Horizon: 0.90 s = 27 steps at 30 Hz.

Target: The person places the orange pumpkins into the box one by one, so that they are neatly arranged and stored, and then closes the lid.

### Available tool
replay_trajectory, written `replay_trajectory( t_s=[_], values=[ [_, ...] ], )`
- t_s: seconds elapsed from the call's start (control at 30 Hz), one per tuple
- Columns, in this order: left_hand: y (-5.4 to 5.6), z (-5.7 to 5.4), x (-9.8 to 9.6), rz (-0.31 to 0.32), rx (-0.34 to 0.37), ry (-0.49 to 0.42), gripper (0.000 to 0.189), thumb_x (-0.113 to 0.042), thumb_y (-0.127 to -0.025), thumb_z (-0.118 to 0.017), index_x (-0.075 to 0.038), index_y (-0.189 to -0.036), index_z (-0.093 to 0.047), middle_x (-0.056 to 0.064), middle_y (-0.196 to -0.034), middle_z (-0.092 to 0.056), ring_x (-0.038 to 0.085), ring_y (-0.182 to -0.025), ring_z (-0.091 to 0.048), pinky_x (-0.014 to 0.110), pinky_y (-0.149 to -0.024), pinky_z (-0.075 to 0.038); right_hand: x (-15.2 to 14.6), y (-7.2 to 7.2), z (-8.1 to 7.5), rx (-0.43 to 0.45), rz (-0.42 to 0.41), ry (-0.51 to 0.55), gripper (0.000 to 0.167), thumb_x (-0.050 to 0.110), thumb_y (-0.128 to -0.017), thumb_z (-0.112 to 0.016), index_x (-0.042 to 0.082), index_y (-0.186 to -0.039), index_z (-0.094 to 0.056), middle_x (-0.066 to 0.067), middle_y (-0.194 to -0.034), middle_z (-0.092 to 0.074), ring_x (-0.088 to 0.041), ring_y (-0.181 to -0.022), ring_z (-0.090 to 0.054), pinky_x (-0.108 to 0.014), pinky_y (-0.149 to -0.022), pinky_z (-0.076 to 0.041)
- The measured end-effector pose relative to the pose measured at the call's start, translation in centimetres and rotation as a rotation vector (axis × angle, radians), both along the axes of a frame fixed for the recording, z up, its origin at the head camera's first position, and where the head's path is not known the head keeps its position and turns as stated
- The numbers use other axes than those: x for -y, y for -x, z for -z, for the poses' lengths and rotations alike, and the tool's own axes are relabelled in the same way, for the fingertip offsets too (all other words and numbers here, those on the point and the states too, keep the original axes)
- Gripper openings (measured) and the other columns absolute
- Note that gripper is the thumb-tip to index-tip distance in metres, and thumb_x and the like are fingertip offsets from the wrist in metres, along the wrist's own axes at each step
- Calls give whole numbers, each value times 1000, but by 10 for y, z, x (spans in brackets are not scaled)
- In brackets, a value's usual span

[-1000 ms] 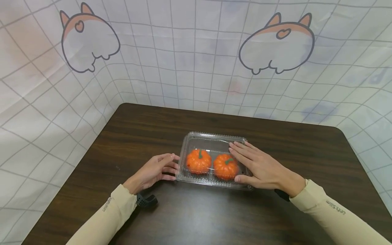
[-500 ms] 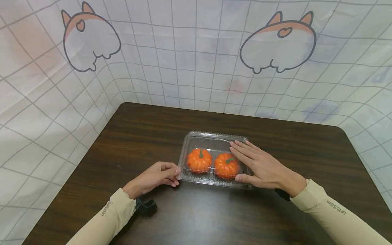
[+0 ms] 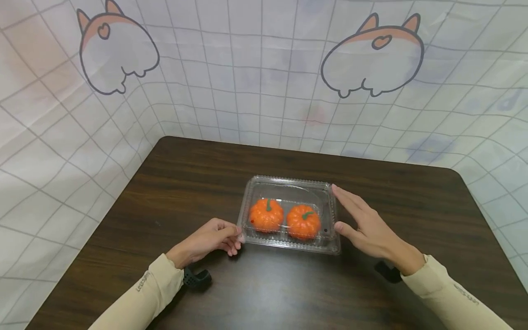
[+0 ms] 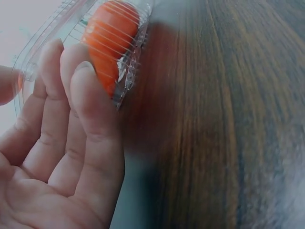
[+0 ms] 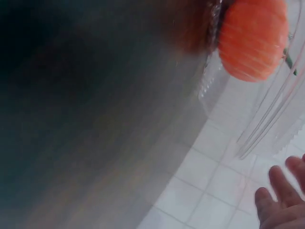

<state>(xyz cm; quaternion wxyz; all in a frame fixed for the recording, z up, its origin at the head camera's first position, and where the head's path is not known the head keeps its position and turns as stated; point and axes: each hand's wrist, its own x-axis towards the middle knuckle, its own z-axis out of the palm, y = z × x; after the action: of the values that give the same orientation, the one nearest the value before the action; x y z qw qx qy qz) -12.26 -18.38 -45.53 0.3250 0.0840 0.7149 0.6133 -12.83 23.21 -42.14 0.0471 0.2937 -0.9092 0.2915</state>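
A clear plastic clamshell box (image 3: 307,191) lies on the dark wooden table with its lid down. Two small orange pumpkins (image 3: 266,215) with green stems sit inside it, side by side toward the front. At the box's front left corner, my left hand (image 3: 206,243) pinches the rim between thumb and fingers; the left wrist view shows the curled fingers (image 4: 88,102) against the plastic. My right hand (image 3: 373,229) is beside the box's right edge, fingers straight. In the right wrist view a gap shows between those fingertips (image 5: 276,179) and the box.
The brown wood-grain table (image 3: 198,183) has rounded far corners. A white grid-patterned curtain (image 3: 247,82) with cartoon animal prints stands behind the table and along its sides. Dark straps (image 3: 198,278) are around both wrists.
My left hand went from loosely touching the box's left side to pinching its front left corner. My right hand has lifted off the lid and moved right. The box stays nearly in place.
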Motion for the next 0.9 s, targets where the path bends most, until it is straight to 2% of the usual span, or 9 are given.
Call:
replay_trajectory(
  t_s=[0.03, 0.1, 0.2, 0.27, 0.33, 0.47, 0.63, 0.8, 0.9],
  values=[
    [0, 0, 0, -1, -3, 2, 36, -19, -107, -50, 12, -109, -69, 1, -85, -69, 14, -75, -67, 27, -73, -63, -1, -2, 1, 17, 33, 19, 76, 36, -101, -64, 20, -165, -27, -11, -169, -34, -42, -152, -37, -72, -114, -36],
    [-1, 0, 0, -3, -11, 5, 35, -17, -106, -49, 12, -109, -68, 1, -85, -69, 14, -75, -67, 26, -73, -62, -2, -5, 2, 31, 83, 63, 70, 30, -102, -63, 20, -164, -31, -12, -163, -42, -41, -145, -45, -66, -112, -41],
    [-1, 0, -1, -6, -22, 9, 34, -15, -106, -47, 12, -109, -68, 1, -84, -68, 14, -75, -66, 26, -72, -62, -3, -11, 3, 81, 152, 118, 63, 24, -104, -61, 17, -161, -37, -12, -156, -51, -33, -136, -55, -38, -113, -49],
    [-1, 0, -1, -10, -30, 8, 33, -13, -105, -47, 12, -108, -68, 1, -83, -68, 14, -75, -66, 26, -72, -61, -5, -16, 3, 160, 187, 152, 59, 26, -105, -61, 16, -159, -40, -11, -150, -56, -25, -128, -61, -19, -104, -50],
    [-1, 0, -2, -15, -36, 6, 32, -13, -105, -47, 11, -107, -68, 1, -83, -68, 14, -75, -66, 25, -71, -61, -6, -20, 2, 262, 208, 169, 56, 30, -105, -62, 13, -155, -44, -10, -145, -59, -15, -119, -65, -11, -96, -51],
    [-2, 1, -1, -26, -55, 0, 30, -11, -104, -48, 10, -106, -68, 1, -82, -68, 13, -74, -65, 24, -70, -60, -8, -27, 3, 493, 176, 210, 45, 34, -106, -60, 7, -142, -54, -10, -125, -68, -4, -103, -67, -22, -86, -58],
    [-4, 2, -2, -35, -76, -16, 30, -10, -104, -49, 14, -105, -67, 0, -81, -68, 12, -73, -64, 23, -69, -59, -5, -33, 8, 759, 48, 352, 36, 28, -109, -54, -5, -123, -61, -14, -104, -70, -16, -91, -70, -30, -80, -62],
    [-5, 2, -3, -56, -71, -25, 28, -9, -103, -49, 13, -105, -67, 0, -82, -68, 11, -73, -64, 22, -69, -60, 0, -37, 14, 919, 0, 506, 37, 27, -111, -50, -7, -116, -63, -11, -102, -72, -15, -88, -72, -30, -77, -63],
    [-5, 3, -4, -68, -60, -30, 27, -9, -103, -50, 12, -104, -67, 0, -81, -69, 11, -72, -64, 22, -69, -60, 0, -38, 18, 980, -14, 601, 31, 25, -111, -50, -1, -114, -65, -6, -102, -74, -13, -89, -72, -27, -77, -63]
  ],
)
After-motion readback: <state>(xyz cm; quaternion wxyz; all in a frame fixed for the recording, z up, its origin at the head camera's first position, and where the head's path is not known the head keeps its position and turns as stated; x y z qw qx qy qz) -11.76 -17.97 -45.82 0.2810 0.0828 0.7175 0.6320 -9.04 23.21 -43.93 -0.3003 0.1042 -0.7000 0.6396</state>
